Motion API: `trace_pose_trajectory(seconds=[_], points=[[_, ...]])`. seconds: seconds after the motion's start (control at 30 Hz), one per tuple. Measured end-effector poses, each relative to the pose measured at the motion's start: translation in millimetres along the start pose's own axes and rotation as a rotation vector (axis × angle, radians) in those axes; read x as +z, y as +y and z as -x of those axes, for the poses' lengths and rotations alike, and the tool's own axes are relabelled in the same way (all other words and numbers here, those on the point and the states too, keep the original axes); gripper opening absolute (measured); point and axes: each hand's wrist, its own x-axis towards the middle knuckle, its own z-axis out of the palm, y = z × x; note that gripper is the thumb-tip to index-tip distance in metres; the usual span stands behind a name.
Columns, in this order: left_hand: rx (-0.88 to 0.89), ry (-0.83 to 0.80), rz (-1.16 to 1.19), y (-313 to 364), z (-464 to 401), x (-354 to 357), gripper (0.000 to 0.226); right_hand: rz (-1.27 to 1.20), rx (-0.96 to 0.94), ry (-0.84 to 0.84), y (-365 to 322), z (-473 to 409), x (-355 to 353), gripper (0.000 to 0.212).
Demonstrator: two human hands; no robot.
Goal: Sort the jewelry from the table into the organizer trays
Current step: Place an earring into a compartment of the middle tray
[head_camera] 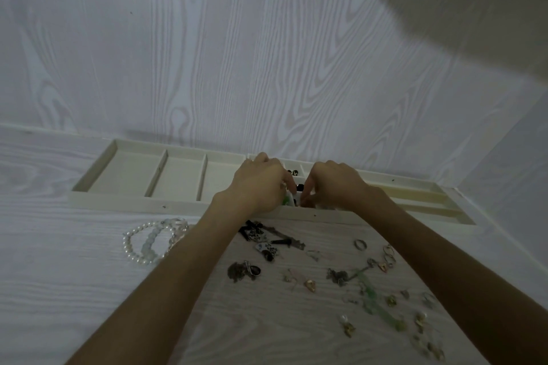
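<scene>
loose jewelry point(367, 290): nearest of all, scattered over the pale worktop point(59, 290) between and to the right of the forearms; small earrings, gold-toned charms, a green bead strand, a plain ring point(360, 244), dark pendants point(268, 241).
pearl and bead bracelets point(151, 241): a looped heap left of the left forearm, well apart from the rest.
how it will handle: by my judgement all light and small. the strands and chains look limp and likely to tangle or trail, so lift them at the middle or bunched. earrings and charms are stiff but tiny and slick, best pinched by the fingertips at the hook or edge. thin hooks may bend.
left hand point(261, 184): over the near wall of the trays, fingers curled downward in a pinch; something green and white shows just under the fingertips, but whether this grip is on it i cannot tell.
right hand point(335, 184): just beside the left, fingers bent inward toward the same spot; the fingertips are hidden, so what the grip holds, if anything, i cannot tell.
organizer trays point(124, 204): cream, long, set against the wall behind the hands. the three wide compartments at the left look bare, and the long narrow slots at the right likewise.
middle small compartments: partly hidden by the hands; a few dark pieces point(292, 172) already lie in one.
step in hand: probably seating or untangling a piece in a middle compartment.
</scene>
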Motion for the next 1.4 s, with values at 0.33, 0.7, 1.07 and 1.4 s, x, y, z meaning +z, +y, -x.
trace_pose_trajectory(seconds=[0.33,0.7,1.07,1.4], points=[[0.120,0.025,-0.222,2,0,8,0.036,-0.016,0.038,-0.055,1,-7,0,0.030],[0.172,0.015,-0.235,7,2,11,0.038,0.075,-0.100,-0.059,9,16,-11,0.039],[0.180,-0.013,-0.251,7,1,12,0.042,0.019,-0.073,-0.075,7,15,-5,0.046],[0.106,0.084,-0.099,-1,-1,1,0.037,-0.185,-0.001,-0.014,12,16,-17,0.044]])
